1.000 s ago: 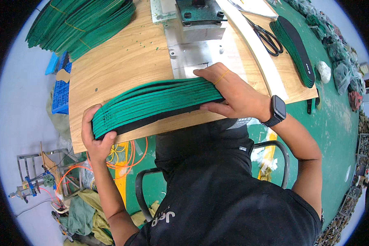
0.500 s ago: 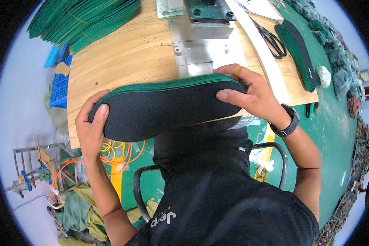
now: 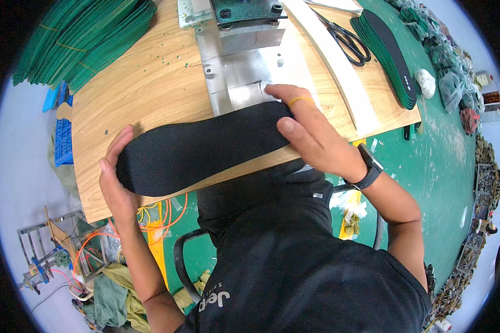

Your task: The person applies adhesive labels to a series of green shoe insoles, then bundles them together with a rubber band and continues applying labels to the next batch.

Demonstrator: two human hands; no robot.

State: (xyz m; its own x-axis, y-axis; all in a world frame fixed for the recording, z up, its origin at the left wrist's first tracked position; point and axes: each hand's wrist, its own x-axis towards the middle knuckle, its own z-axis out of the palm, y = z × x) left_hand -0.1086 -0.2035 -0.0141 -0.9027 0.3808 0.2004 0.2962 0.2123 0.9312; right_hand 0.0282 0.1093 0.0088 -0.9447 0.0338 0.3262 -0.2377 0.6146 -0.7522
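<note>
A black-topped stack of insoles [image 3: 200, 147] lies slantwise along the table's near edge. Its sides and lower layers are hidden from above. My left hand [image 3: 119, 180] curves around the left end, its fingers running along the outline and the thumb off the top. At the other end my right hand [image 3: 319, 136] has its thumb and index finger spread apart. That thumb touches or hovers over the tip of the stack; I cannot tell which. Just beyond the stack is a metal fixture [image 3: 228, 69] with a flat plate and a bolted dark block.
Bundled green sheets [image 3: 89, 39] are piled at the far left of the wooden table [image 3: 133, 91]. A white strip [image 3: 339, 77], black scissors [image 3: 347, 41] and another insole stack [image 3: 386, 55] lie on the right. A blue crate [image 3: 64, 130] stands beside the table's left edge.
The stack has come down and left in view, and its green side no longer shows. Both thumbs have lifted from their grip on its top, and my right fingers have spread.
</note>
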